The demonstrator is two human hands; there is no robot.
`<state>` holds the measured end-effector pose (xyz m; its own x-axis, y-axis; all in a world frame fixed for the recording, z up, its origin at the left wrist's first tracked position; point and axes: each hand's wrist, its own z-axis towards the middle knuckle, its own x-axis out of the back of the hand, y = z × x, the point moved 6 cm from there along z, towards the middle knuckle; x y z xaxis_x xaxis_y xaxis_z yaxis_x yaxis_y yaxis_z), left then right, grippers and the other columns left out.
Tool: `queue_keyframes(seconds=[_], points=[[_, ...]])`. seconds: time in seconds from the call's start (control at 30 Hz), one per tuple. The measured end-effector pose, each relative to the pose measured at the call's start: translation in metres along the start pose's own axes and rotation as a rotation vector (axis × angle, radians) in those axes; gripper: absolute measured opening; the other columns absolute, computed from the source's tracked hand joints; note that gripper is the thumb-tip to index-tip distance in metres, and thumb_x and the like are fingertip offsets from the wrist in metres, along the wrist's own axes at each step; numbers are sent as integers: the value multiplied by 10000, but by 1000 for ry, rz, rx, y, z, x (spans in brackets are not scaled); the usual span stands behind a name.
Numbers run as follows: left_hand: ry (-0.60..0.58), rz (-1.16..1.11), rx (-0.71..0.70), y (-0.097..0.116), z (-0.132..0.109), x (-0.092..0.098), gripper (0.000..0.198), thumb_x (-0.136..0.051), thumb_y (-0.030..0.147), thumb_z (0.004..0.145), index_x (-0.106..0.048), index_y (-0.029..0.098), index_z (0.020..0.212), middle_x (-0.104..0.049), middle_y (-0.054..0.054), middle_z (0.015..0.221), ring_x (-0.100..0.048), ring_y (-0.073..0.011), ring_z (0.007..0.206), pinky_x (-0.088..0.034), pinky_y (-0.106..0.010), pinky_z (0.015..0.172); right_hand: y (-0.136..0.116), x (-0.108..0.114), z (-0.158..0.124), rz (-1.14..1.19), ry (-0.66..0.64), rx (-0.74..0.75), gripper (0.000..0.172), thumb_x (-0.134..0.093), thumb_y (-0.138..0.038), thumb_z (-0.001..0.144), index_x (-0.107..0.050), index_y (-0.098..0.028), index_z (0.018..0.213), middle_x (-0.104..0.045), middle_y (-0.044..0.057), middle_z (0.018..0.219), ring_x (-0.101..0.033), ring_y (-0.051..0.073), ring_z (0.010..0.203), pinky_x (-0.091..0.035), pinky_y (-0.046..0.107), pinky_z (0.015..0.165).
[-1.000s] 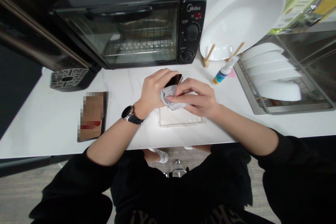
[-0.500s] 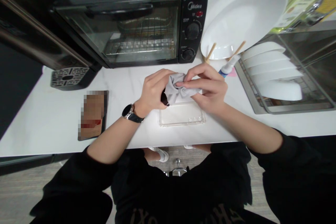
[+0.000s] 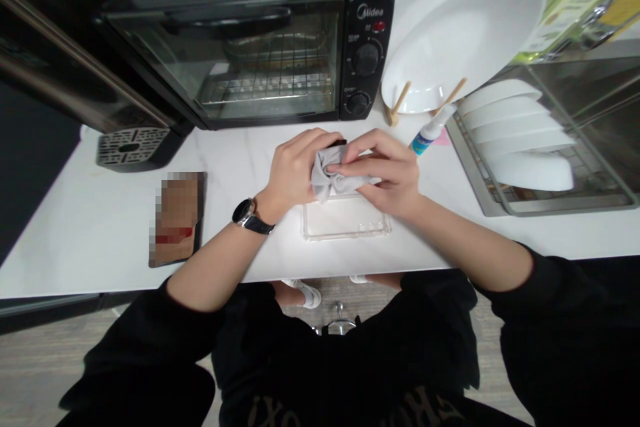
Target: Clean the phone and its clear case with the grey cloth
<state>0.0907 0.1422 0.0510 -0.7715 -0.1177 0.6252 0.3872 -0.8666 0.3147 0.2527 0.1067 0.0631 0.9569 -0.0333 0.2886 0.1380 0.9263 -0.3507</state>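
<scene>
My left hand (image 3: 294, 167), with a watch on its wrist, is closed around a dark phone (image 3: 341, 142). Only a strip of its dark edge shows; the rest is hidden by my fingers and a crumpled grey cloth (image 3: 325, 177). My right hand (image 3: 393, 173) pinches this cloth and presses it against the phone with bent fingers. Just below both hands, a clear phone case (image 3: 345, 219) lies flat on the white counter (image 3: 260, 260). A small spray bottle (image 3: 425, 137) with a blue label stands just beyond my right hand.
A black toaster oven (image 3: 240, 60) stands behind my hands. White plates (image 3: 465, 40) lean in a rack at back right, beside a steel basin (image 3: 480, 193) holding white bowls (image 3: 520, 127). A phone-shaped slab (image 3: 175, 220), its face blurred, lies left near a drip tray (image 3: 133, 147).
My right hand and the cloth have shifted slightly left across the phone. The phone's dark edge now shows at the top instead of at lower left. The spray bottle's label is more exposed.
</scene>
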Motion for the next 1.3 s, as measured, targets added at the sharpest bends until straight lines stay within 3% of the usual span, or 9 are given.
queue_keyframes(seconds=[0.13,0.37,0.53,0.67,0.83,0.93,1.07,1.2,1.3], points=[[-30,0,32,2,2,-1,453,-609,564,1004,-691,204,1267,-767,-95,1071,-721,-238,933,-549,-373,794,-10,-9,-4,-36,-91,121,295,-729,-189,1010,-786,-303,1276,-699,19,1033,-720,137,916,-652,260,719],[-31,-46,-35,5,1,1,448,-590,553,1020,-687,202,1280,-778,-118,1128,-742,-249,1001,-584,-393,844,-21,-13,-4,-114,-48,229,178,-764,-201,994,-793,-231,1168,-700,1,974,-696,109,832,-650,249,709],[41,-55,-148,7,-1,8,363,-532,510,1054,-684,232,1232,-782,-118,1095,-769,-263,980,-608,-431,811,-8,2,-1,-110,13,121,260,-716,-243,1032,-782,-329,1269,-681,-6,1032,-711,118,904,-624,258,701],[7,-104,-172,1,0,5,400,-473,565,1061,-664,247,1210,-760,-128,1092,-758,-290,975,-618,-484,820,4,11,1,-130,50,71,277,-672,-277,1062,-771,-392,1293,-658,-16,1061,-707,117,947,-605,267,720],[-205,-153,88,-4,6,3,775,-578,812,940,-583,213,1431,-710,-160,1333,-690,-364,1250,-553,-583,1105,9,12,2,-136,81,21,249,-652,-361,1077,-780,-400,1286,-627,0,1052,-699,147,995,-628,339,792],[-335,-278,197,1,7,9,976,-591,947,826,-580,200,1454,-718,-148,1270,-718,-338,1133,-601,-499,984,18,13,2,-100,118,-98,237,-668,-407,1064,-793,-426,1264,-632,8,1054,-693,177,1017,-629,396,838],[-377,-564,430,-6,7,8,795,-250,879,1003,-681,229,1157,-688,-81,916,-697,-238,842,-574,-389,774,28,20,0,-88,218,-171,214,-664,-462,1058,-813,-396,1196,-663,15,1022,-688,190,985,-625,421,842],[-251,-725,777,-28,0,-7,546,-581,764,976,-622,225,892,-608,-19,774,-555,-145,642,-470,-289,600,39,26,-3,-146,264,-290,227,-676,-511,1041,-817,-360,1135,-702,30,1022,-689,197,973,-634,416,840],[-186,-707,939,-39,-8,-20,544,-682,749,920,-610,215,845,-631,-18,780,-525,-124,636,-423,-260,559,41,29,-4,-146,300,-299,233,-701,-525,1022,-824,-348,1110,-700,29,998,-693,208,982,-630,430,847]])
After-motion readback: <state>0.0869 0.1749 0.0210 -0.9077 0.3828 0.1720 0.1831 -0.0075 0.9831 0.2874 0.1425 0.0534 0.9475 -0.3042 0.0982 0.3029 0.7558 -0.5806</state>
